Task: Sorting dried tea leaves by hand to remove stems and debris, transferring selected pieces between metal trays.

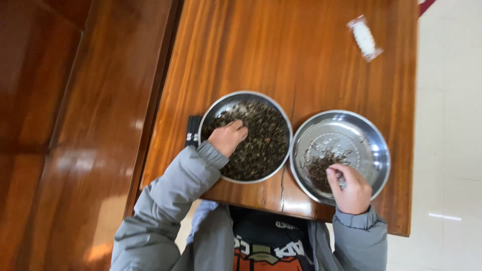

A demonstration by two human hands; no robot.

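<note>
Dried dark leaves [261, 143] fill the left steel bowl [221, 106] on the wooden table [301, 55]; the left hand [228, 138] rests curled in them. Right hand [351, 189] pinches a few leaves over the right steel bowl's [374, 138] small pile [319, 168].

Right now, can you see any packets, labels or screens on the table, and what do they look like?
Small packet: far right corner of the wooden table, a flat clear rectangle with white filling, lying at a slant.
Dark flat thing with pale markings: left of the full metal bowl, mostly hidden; cannot tell what it is.
No screens or signs.
</note>
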